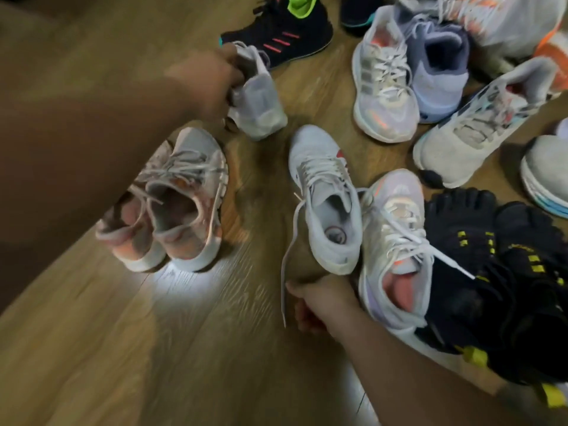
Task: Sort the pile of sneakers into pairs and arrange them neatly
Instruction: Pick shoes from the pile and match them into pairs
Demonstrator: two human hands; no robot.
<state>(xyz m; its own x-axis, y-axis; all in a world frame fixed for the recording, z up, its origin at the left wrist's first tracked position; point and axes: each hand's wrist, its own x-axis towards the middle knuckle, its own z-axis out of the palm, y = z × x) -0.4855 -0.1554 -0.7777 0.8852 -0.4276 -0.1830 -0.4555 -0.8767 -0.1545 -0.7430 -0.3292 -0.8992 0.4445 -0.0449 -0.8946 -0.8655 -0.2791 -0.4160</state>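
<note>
Forearm (92, 133) hides part of pink-grey pair (184, 204); left hand (209, 84) grips white sneaker (261, 106); right hand (319, 302) curled by loose lace (287, 241), grip unclear

Floor (92, 348): brown wood-grain boards, with the seams (76, 250) running diagonally from lower left to upper right. The grain is softened by motion blur.

Glare (181, 279): a bright white patch of reflected light on the boards, to the left of and a little above the right fingers (302, 318), and well below the left fingers (230, 56).

Pale patch (359, 392): lies below and to the right of the right fingers, at the bottom edge. Whether it is light or a surface cannot be told.

The floor darkens above and far left of the left fingers.
</note>
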